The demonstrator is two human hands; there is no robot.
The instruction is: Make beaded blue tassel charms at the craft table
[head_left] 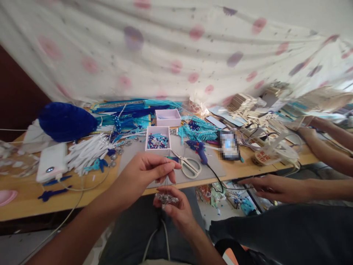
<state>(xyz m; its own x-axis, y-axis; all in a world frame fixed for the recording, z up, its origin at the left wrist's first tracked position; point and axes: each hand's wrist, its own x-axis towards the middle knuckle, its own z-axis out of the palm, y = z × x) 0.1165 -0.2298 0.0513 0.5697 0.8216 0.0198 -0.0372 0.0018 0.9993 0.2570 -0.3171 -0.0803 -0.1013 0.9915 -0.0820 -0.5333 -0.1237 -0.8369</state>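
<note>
My left hand [157,167] is closed in a pinch above my lap, with thin wire-like strands [166,183] hanging down from its fingertips. The strands run into a silvery, glittery piece [167,198], whose exact kind I cannot make out. Just below, my right hand [180,209] grips that piece between thumb and fingers. On the table's near side, beyond my hands, lie scissors with cream handles [190,168] and a blue glue gun [199,150]. A small white box [147,140] of blue, white and dark beads stands behind my left hand.
A second pale box [180,117], blue and turquoise pipe cleaners [135,106], white stems [85,152] and a white power bank [52,163] with cables crowd the wooden table [24,206]. A phone [229,145] lies right. Other people's hands [275,187] are at the right.
</note>
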